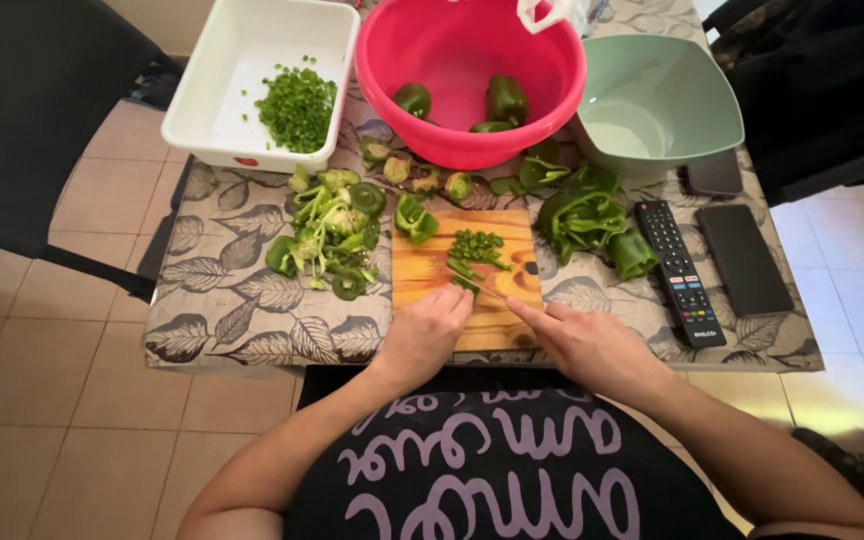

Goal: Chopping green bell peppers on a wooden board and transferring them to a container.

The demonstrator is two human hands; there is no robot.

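A wooden cutting board [422, 268] lies at the table's near edge with a small pile of chopped green pepper [477, 245] on it. My left hand [422, 335] rests on the board's near part, fingertips pressing a green pepper strip [462, 280]. My right hand [587, 345] grips a knife [482, 288] whose blade angles left toward that strip. A larger pepper piece [415, 218] sits at the board's far left corner.
A heap of pepper scraps [327, 230] lies left of the board, cut pepper halves [587, 220] right. Behind stand a white tray [214, 90] with diced pepper, a pink bowl [452, 40] holding peppers and a green bowl [652, 100]. A remote [680, 272] and phone [744, 258] lie right.
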